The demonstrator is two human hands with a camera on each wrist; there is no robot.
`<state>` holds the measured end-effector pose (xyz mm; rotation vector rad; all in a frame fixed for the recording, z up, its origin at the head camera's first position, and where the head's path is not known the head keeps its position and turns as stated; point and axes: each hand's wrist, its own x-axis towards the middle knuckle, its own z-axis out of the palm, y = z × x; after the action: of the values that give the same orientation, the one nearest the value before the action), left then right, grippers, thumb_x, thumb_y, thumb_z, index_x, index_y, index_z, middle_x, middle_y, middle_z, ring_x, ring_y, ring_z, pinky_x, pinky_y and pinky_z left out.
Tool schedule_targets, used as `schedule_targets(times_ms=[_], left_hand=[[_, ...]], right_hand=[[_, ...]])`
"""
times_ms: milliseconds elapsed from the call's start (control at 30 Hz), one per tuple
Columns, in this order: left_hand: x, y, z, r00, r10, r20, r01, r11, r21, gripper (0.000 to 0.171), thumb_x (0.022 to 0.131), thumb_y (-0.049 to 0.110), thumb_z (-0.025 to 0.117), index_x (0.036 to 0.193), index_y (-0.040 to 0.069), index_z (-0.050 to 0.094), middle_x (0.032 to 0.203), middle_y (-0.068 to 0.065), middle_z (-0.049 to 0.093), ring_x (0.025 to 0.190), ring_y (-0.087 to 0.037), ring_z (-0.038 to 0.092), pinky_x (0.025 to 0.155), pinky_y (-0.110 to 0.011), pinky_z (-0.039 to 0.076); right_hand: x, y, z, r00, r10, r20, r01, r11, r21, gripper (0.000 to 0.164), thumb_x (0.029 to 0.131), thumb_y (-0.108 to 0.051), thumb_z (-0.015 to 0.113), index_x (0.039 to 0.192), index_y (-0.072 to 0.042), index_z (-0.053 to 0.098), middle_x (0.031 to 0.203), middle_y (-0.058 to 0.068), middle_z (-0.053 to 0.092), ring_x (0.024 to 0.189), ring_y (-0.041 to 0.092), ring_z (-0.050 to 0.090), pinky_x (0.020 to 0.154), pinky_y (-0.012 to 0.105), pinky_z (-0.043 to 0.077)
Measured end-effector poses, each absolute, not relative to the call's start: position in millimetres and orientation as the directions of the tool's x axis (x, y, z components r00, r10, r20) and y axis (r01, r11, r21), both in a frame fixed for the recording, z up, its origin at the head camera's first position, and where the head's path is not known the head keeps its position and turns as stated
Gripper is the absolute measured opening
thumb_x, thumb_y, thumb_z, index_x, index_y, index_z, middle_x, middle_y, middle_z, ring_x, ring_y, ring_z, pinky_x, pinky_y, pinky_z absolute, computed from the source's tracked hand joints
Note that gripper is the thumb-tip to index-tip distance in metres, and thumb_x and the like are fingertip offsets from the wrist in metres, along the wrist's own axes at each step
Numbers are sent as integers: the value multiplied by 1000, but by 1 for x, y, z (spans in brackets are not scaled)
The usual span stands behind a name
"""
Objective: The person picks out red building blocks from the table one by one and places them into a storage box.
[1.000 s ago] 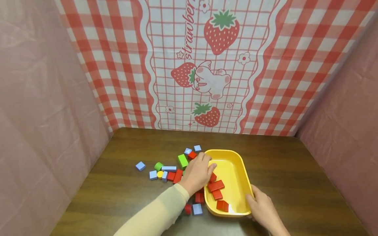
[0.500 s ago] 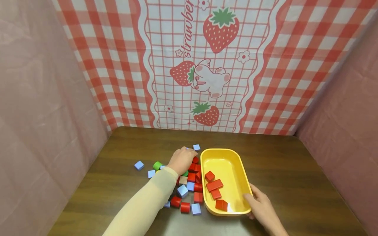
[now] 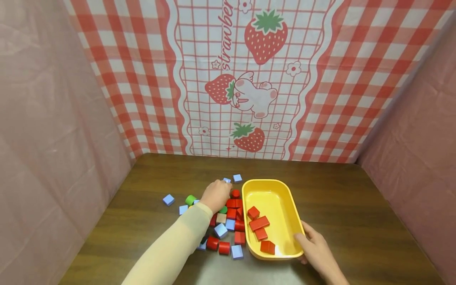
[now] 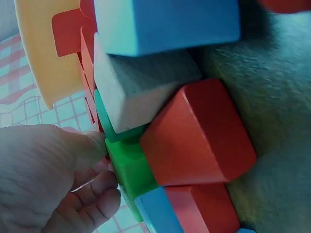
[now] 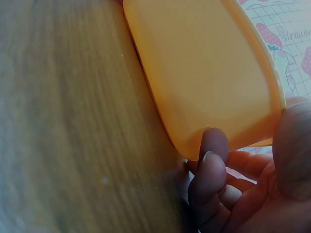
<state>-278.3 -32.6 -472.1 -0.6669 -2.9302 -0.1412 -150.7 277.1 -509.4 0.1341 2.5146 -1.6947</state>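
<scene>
The right hand (image 3: 316, 247) is grasping the shallow, round-cornered yellow plastic tray (image 3: 276, 206) at its near right corner, while the left hand (image 3: 216, 195) is hanging over the painted red, blue and green geometric blocks (image 3: 232, 214) just left of the tray, its grip hiding whether it is pinching one. Glossy red blocks (image 3: 259, 223) are lying inside the tray's left half. All these pieces are probably handling as light, stiff and slightly slippery, favouring a pinch across opposite faces.
</scene>
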Motion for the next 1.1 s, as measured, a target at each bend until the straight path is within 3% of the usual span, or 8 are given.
schedule_targets(times_ms=[167,300,467,600,1100], left_hand=[[-266,-26,-455,-879,417,233,426,905,-13,26,90,30,73,110,12,70,99,-3,68,89,-20,58,81,-35,53],[-245,-2,-438,-821,482,308,504,863,-6,35,91,36,71,119,15,67,110,0,68,97,-18,55,82,-34,50],[-211,35,-437,-726,641,248,672,738,57,35,94,41,66,123,22,67,113,8,66,97,-11,51,85,-29,46],[-195,55,-452,-674,723,151,738,670,82,34,95,44,63,125,28,65,115,13,64,97,-7,47,85,-25,43],[-196,64,-473,-728,684,39,678,711,188,35,91,42,69,125,33,65,115,15,63,99,-6,50,93,-28,44]], right_hand=[[-151,278,-509,-991,16,-132,128,379,-916,50,95,-12,57,144,-8,46,72,17,62,44,24,53,37,31,48],[-152,278,-509,-991,23,-132,130,389,-912,51,95,-12,57,144,-7,46,75,17,62,45,25,54,38,32,49],[-152,278,-508,-990,18,-142,138,387,-912,50,95,-13,57,143,-6,46,74,17,62,46,24,54,38,31,49],[-151,277,-508,-990,13,-141,135,378,-916,49,95,-13,57,143,-7,47,71,16,62,46,24,53,38,31,48],[-151,277,-510,-992,13,-127,123,375,-919,48,95,-11,56,142,-8,48,72,16,61,44,23,52,37,30,47]])
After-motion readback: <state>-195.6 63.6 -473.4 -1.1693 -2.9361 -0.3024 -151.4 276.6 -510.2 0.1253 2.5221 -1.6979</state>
